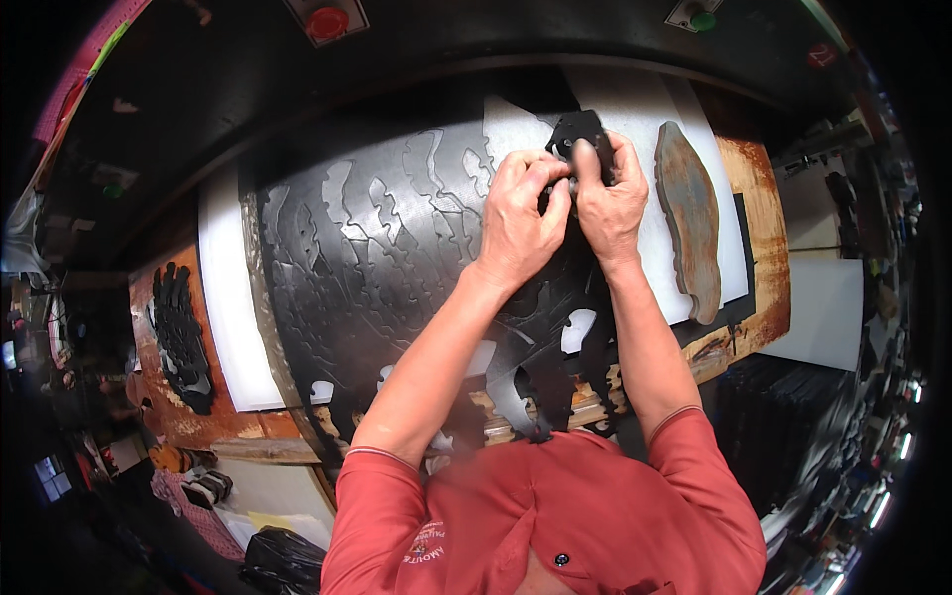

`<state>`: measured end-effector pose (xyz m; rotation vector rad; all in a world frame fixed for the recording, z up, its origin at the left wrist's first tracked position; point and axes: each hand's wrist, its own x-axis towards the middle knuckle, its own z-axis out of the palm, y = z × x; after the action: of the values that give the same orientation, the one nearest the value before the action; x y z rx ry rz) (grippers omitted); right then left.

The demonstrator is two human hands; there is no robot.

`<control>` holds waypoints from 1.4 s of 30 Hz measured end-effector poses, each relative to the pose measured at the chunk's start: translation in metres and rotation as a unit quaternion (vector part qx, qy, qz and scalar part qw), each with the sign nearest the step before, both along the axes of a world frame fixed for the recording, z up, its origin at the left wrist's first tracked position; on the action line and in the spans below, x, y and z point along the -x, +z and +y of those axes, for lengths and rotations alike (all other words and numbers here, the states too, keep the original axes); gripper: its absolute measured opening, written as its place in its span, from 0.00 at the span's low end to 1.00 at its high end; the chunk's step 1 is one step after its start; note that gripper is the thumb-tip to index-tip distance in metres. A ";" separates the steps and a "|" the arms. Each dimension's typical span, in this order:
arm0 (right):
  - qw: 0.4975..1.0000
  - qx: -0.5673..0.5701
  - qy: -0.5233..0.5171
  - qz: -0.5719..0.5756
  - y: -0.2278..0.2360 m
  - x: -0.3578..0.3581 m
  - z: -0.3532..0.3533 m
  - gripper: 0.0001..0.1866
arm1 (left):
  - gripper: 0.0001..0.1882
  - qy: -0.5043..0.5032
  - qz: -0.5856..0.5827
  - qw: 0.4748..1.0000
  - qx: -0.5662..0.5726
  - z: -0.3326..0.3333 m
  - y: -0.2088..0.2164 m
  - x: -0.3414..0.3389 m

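Note:
My left hand (522, 216) and my right hand (609, 203) come together over the far middle of the work surface. Both have their fingers closed on a black cut piece (578, 127) with small holes in it, probably rubber or foam. Its lower part is hidden behind my fingers. Left of my hands lies a large black sheet (347, 253), scored with wavy, notched cut outlines; several cut-outs along its near edge let white show through. To the right of my right hand, a long sole-shaped cutting die (689, 223) with a worn wooden face rests on a white board (732, 228).
A pile of black notched pieces (180, 337) sits on the wooden table (233, 421) at the left. Overhead hangs a dark machine beam (446, 35) with a red button (327, 24) and a green button (702, 20). Stacked black sheets (773, 426) stand at the lower right.

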<state>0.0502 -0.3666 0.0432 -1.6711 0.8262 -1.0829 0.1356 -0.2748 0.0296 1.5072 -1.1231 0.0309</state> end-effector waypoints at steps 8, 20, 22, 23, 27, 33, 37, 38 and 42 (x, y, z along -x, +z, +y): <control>0.988 -0.104 0.067 -0.089 -0.007 0.014 0.000 0.10 | 0.23 -0.087 0.178 0.959 -0.205 -0.002 0.031 -0.019; 0.970 -0.150 0.001 -0.191 0.003 0.028 0.001 0.15 | 0.12 -0.020 0.464 0.882 -0.074 0.001 0.008 -0.047; 0.947 -0.180 -0.031 -0.264 0.005 0.046 -0.019 0.15 | 0.12 0.018 0.471 0.881 -0.039 0.008 -0.005 -0.064; 0.944 -0.187 -0.035 -0.268 0.007 0.059 -0.030 0.16 | 0.13 0.058 0.460 0.884 -0.057 0.011 -0.011 -0.069; 0.918 -0.182 -0.103 -0.336 0.053 0.126 -0.107 0.09 | 0.14 0.076 0.376 0.920 -0.076 0.012 -0.033 -0.072; 0.945 0.009 -0.130 -0.302 0.128 0.171 -0.127 0.12 | 0.16 0.093 0.298 0.945 -0.100 0.005 -0.027 -0.065; 0.995 0.088 -0.042 0.004 0.075 0.119 -0.059 0.14 | 0.14 0.112 0.152 0.973 -0.134 0.030 -0.010 -0.046; 0.992 0.099 -0.005 0.074 0.055 0.104 -0.040 0.16 | 0.15 0.090 0.169 0.978 -0.083 0.047 -0.007 -0.038; 0.970 0.034 0.117 0.211 0.007 0.070 0.013 0.20 | 0.23 0.175 0.015 0.970 -0.168 0.149 0.002 -0.027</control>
<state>-0.0194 -0.3538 0.0502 -2.0376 0.8344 -0.6056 0.1627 -0.1258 0.0319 1.9905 -0.8545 0.0618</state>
